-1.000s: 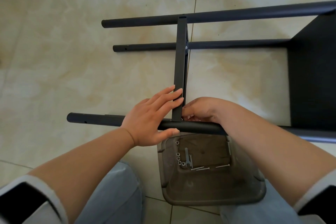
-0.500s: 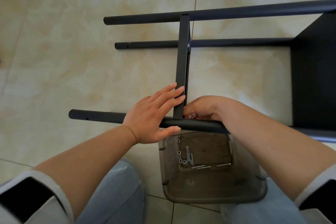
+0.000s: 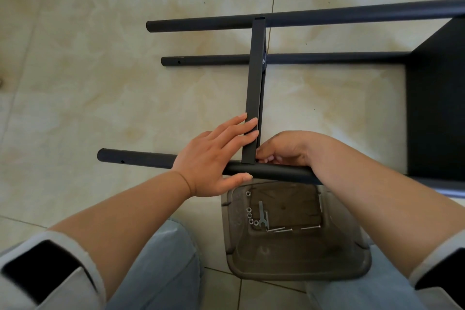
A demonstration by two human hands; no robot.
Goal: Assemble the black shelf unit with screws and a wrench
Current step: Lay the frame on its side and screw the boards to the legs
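The black shelf unit lies on its side on the tiled floor, with three black tube legs in view and a black shelf panel [image 3: 437, 98] at the right. A flat black crossbar [image 3: 255, 83] runs from the far tube [image 3: 327, 16] down to the near tube [image 3: 274, 172]. My left hand [image 3: 214, 156] lies with straight fingers against the crossbar's lower end, thumb under the near tube. My right hand [image 3: 284, 150] is curled at the joint just right of the crossbar; what its fingertips hold is hidden. A small wrench [image 3: 261, 214], several nuts and long screws [image 3: 279, 229] lie in the bin.
A translucent brown plastic bin [image 3: 297, 269] stands on the floor between my knees, under the near tube. The middle tube [image 3: 206, 60] lies on the floor beyond. A wall base runs along the top.
Both hands stay at the joint of the crossbar and the near tube. The view has shifted slightly; nothing else has visibly moved.
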